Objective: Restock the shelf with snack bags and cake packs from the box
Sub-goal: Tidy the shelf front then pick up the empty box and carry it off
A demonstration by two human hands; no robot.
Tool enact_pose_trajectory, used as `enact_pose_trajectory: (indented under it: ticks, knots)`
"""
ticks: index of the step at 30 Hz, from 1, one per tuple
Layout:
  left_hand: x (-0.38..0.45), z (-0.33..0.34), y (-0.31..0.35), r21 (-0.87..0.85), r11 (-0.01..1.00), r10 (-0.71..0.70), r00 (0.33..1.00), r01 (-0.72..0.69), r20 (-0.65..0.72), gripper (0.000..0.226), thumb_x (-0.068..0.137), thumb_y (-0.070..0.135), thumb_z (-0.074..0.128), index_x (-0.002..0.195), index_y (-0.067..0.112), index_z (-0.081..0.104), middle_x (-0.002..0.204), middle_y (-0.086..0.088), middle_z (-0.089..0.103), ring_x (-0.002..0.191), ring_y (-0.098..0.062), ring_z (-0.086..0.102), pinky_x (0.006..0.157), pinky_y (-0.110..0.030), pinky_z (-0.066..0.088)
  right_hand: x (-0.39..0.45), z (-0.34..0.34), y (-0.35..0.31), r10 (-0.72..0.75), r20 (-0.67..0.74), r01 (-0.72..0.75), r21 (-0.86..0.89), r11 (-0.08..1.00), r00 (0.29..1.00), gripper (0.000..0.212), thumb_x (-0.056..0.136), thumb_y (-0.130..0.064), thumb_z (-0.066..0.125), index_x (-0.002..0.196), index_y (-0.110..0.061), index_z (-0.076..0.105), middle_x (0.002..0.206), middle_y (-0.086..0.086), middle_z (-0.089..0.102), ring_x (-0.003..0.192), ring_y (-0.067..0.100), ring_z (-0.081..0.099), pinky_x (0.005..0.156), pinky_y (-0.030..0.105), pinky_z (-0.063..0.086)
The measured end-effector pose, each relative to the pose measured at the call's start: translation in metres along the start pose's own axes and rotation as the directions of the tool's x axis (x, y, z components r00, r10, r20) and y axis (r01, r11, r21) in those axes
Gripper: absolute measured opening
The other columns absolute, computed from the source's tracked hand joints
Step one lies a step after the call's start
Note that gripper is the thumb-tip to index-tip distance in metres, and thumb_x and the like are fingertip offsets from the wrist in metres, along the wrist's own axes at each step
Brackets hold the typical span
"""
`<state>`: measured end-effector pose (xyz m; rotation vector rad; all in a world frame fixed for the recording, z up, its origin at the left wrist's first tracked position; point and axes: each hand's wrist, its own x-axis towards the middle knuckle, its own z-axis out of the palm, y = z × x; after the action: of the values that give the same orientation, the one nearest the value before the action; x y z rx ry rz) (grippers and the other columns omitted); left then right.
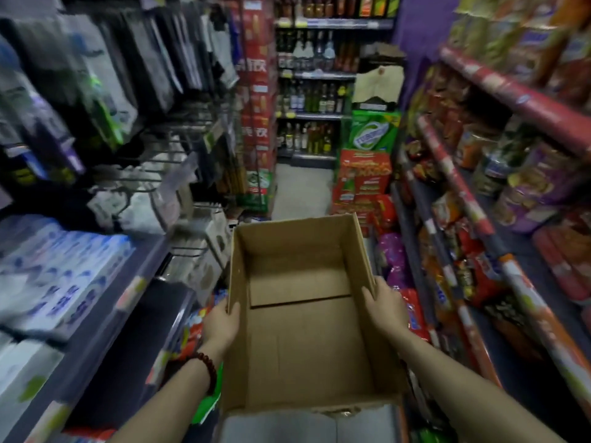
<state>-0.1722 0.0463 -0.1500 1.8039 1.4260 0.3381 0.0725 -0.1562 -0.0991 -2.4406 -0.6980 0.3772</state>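
A: Hands first, low in the frame. What have they got?

B: The left hand (221,321), with a dark red bead bracelet (206,366) on its wrist, grips the left wall of an open brown cardboard box (300,314); its thumb hooks over the rim and lies inside. The right hand (385,306) grips the right wall the same way, fingers wrapped over the edge.

A: And the box itself?

B: It sits at the lower centre of the frame, held between both hands, top open. Only the bare cardboard floor and the seam of its bottom flaps show inside.

A: What lies to the sides?

B: On the right, a shelf unit with red price strips (454,199) runs up the frame, packed with red, orange and purple snack bags (473,276). On the left, a dark shelf carries blue and white packs (60,276), with grey and black hanging goods (105,75) above them on wire hooks.

A: Farther off?

B: Middle right, a stack of red cartons (361,183) with a green carton (374,131) on top. At the top centre, shelves of bottles (313,97) close the aisle, beside a tall red stack of boxes (257,100).
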Motion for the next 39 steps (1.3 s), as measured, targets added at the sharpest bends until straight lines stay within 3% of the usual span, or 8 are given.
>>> enact_pose_trajectory:
  ticks: [3,6,11,15,20,27,33,39]
  knots:
    - [0.035,0.018,0.026,0.001,0.998,0.062,0.997,-0.062,0.039,0.029,0.097,0.032,0.045,0.113,0.017,0.065,0.102,-0.013,0.07,0.095,-0.036,0.064,0.082,-0.04,0.053,0.026,-0.007,0.005,0.046,-0.083,-0.051,-0.065,0.997,0.995,0.028,0.098,-0.031,0.049,0.116,-0.011,0.055,0.098,0.011,0.068,0.092,0.031,0.065,0.065,0.03,0.041]
    - [0.072,0.039,0.057,0.066,0.993,0.09,0.994,-0.094,0.058,0.031,0.098,0.03,0.045,0.119,0.015,0.063,0.107,-0.016,0.069,0.099,-0.037,0.063,0.08,-0.032,0.049,0.059,-0.013,0.01,0.099,-0.106,-0.109,-0.089,0.99,0.989,0.035,0.099,-0.034,0.048,0.124,-0.011,0.052,0.106,0.013,0.067,0.099,0.033,0.064,0.076,0.037,0.05]
    - [0.149,0.078,0.105,0.092,0.99,0.093,0.989,-0.104,0.117,0.038,0.097,0.034,0.046,0.125,0.012,0.06,0.108,-0.014,0.069,0.097,-0.034,0.065,0.085,-0.04,0.054,0.134,-0.018,0.019,0.158,-0.152,-0.166,-0.042,0.985,0.976,0.037,0.097,-0.036,0.049,0.126,-0.013,0.052,0.11,0.011,0.067,0.1,0.03,0.065,0.082,0.041,0.055]
    - [0.209,0.102,0.146,0.085,0.993,0.062,0.985,-0.077,0.158,0.038,0.096,0.041,0.044,0.126,0.02,0.058,0.103,-0.01,0.07,0.091,-0.031,0.067,0.082,-0.043,0.056,0.201,-0.028,0.024,0.197,-0.132,-0.201,-0.019,0.979,0.971,0.036,0.098,-0.035,0.048,0.127,-0.013,0.052,0.111,0.011,0.067,0.1,0.029,0.065,0.078,0.034,0.053]
    - [0.266,0.12,0.215,0.047,0.996,0.061,0.985,-0.069,0.159,0.043,0.098,0.034,0.045,0.13,0.008,0.055,0.123,-0.016,0.063,0.109,-0.033,0.06,0.092,-0.043,0.05,0.289,-0.043,0.021,0.188,-0.112,-0.19,-0.006,0.982,0.976,0.037,0.1,-0.031,0.047,0.13,-0.011,0.051,0.113,0.012,0.065,0.104,0.028,0.063,0.07,0.025,0.04]
    - [0.357,0.156,0.278,0.055,0.996,0.054,0.986,-0.063,0.16,0.044,0.097,0.036,0.046,0.134,0.012,0.052,0.126,-0.011,0.062,0.111,-0.031,0.06,0.095,-0.042,0.05,0.401,-0.055,0.015,0.176,-0.116,-0.176,0.009,0.984,0.978,0.035,0.099,-0.032,0.047,0.127,-0.011,0.052,0.11,0.011,0.066,0.099,0.028,0.064,0.077,0.029,0.049]
    - [0.473,0.204,0.314,0.083,0.996,0.025,0.975,-0.045,0.222,0.043,0.095,0.044,0.045,0.124,0.015,0.06,0.11,-0.009,0.069,0.095,-0.031,0.066,0.084,-0.045,0.056,0.517,-0.053,0.012,0.206,-0.125,-0.206,0.009,0.978,0.971,0.036,0.098,-0.036,0.048,0.127,-0.015,0.053,0.101,0.004,0.066,0.092,0.023,0.065,0.074,0.032,0.054]
    - [0.568,0.226,0.414,0.116,0.99,0.05,0.971,-0.079,0.235,0.048,0.098,0.037,0.044,0.139,0.011,0.047,0.136,-0.012,0.055,0.121,-0.034,0.054,0.1,-0.041,0.046,0.643,-0.06,-0.008,0.258,-0.138,-0.256,0.031,0.966,0.956,0.038,0.099,-0.035,0.047,0.131,-0.014,0.052,0.114,0.01,0.066,0.104,0.027,0.063,0.078,0.027,0.047]
